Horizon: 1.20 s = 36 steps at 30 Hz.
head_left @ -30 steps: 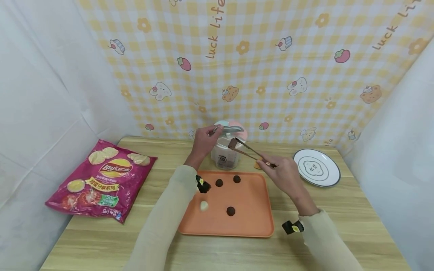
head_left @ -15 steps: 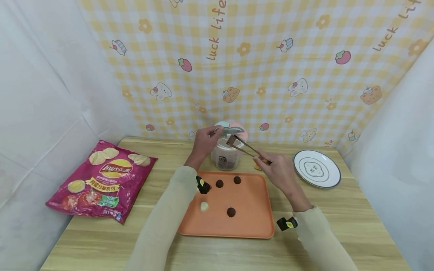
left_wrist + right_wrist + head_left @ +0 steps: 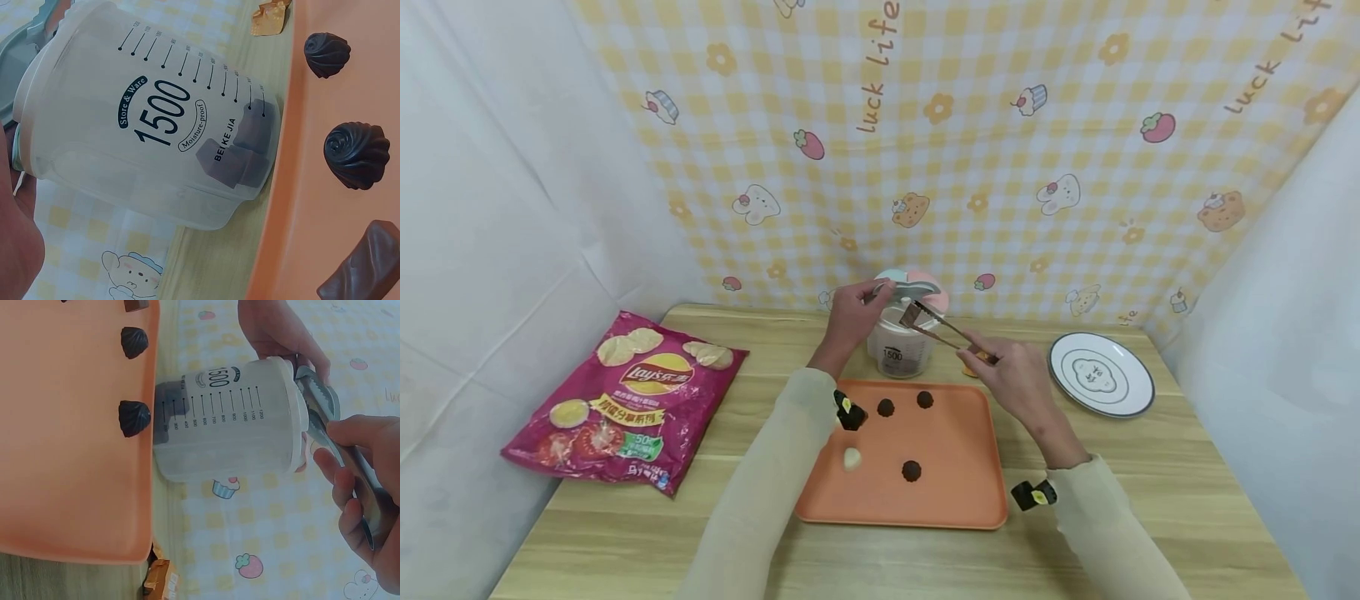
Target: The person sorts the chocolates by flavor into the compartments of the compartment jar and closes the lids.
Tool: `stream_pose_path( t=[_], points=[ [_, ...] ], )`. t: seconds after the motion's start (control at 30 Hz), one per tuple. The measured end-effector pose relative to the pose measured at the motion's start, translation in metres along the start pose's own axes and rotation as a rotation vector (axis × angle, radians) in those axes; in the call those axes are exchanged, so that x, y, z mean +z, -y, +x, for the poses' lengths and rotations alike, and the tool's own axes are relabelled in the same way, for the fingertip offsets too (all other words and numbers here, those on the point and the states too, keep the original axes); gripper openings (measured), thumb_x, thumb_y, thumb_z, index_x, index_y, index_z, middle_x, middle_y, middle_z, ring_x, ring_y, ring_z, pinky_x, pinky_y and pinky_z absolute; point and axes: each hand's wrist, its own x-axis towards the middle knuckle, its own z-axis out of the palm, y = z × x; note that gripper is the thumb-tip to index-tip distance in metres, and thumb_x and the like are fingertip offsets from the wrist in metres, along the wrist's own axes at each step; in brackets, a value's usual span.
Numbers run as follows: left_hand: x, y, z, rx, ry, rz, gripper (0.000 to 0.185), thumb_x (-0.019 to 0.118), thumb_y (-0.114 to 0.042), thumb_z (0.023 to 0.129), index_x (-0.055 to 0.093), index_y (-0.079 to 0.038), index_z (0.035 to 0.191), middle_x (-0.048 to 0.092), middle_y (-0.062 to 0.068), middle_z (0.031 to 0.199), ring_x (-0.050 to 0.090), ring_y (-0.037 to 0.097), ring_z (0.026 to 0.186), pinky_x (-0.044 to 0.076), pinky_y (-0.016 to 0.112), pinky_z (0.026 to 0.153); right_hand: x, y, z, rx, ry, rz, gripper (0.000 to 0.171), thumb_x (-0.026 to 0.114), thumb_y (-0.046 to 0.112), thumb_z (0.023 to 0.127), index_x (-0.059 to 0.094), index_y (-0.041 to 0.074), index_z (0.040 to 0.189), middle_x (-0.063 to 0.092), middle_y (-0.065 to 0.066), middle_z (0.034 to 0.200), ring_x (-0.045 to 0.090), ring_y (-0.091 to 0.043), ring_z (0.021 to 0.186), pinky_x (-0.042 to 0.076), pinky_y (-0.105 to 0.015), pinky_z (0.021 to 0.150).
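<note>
In the head view my left hand [image 3: 853, 312] pinches the raised grey-green lid flap [image 3: 913, 289] of a clear storage jar [image 3: 901, 360] marked 1500. My right hand [image 3: 1021, 379] grips metal tongs [image 3: 370, 499], whose tips hold a brown chocolate piece [image 3: 910, 314] at the jar's mouth. Whether the piece is inside the rim cannot be told. Through the jar's wall in the left wrist view, dark chocolate pieces [image 3: 240, 156] show at the bottom. Behind the lid flap, other lid sections are pink and pale blue.
An orange tray [image 3: 955, 504] in front of the jar bears several dark swirled chocolates [image 3: 912, 471] and a white one [image 3: 852, 458]. A chip bag [image 3: 647, 400] lies left, a white plate [image 3: 1138, 396] right. An orange wrapper [image 3: 161, 580] sits beside the tray.
My right hand has shifted slightly left, bringing the tongs and chocolate piece further over the jar's mouth. My left hand stays at the lid flap.
</note>
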Motion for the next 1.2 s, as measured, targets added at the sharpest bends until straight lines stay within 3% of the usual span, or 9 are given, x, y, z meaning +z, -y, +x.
stream_pose_path(
  t=[0.5,0.83,1.2],
  points=[
    [0.000,0.003,0.000,0.018,0.004,-0.012,0.049,0.055,-0.058,0.087,0.072,-0.019,0.110,0.066,0.001,0.113,0.059,0.007,0.103,0.048,0.028,0.084,-0.003,0.002,0.000,0.024,0.018,0.013,0.032,0.070,0.031,0.086,0.070,0.015,0.114,0.070,0.007,0.074,0.049,0.004,0.046,0.031,-0.022,0.037],
    [-0.001,0.002,-0.001,0.023,0.005,-0.026,0.047,0.056,-0.057,0.087,0.072,-0.019,0.110,0.066,0.000,0.112,0.060,0.005,0.100,0.048,0.027,0.081,-0.007,0.005,-0.002,-0.004,0.020,0.087,0.030,0.072,0.026,0.085,0.072,0.013,0.111,0.069,0.009,0.076,0.056,0.002,0.054,0.037,-0.020,0.038],
    [0.000,0.003,0.000,0.030,0.011,-0.022,0.049,0.054,-0.059,0.087,0.072,-0.019,0.110,0.066,0.000,0.112,0.060,0.006,0.099,0.048,0.029,0.081,-0.012,0.012,-0.014,-0.039,0.037,0.129,0.029,0.072,0.024,0.085,0.072,0.012,0.111,0.069,0.011,0.078,0.054,0.003,0.053,0.037,-0.018,0.041]
  ],
)
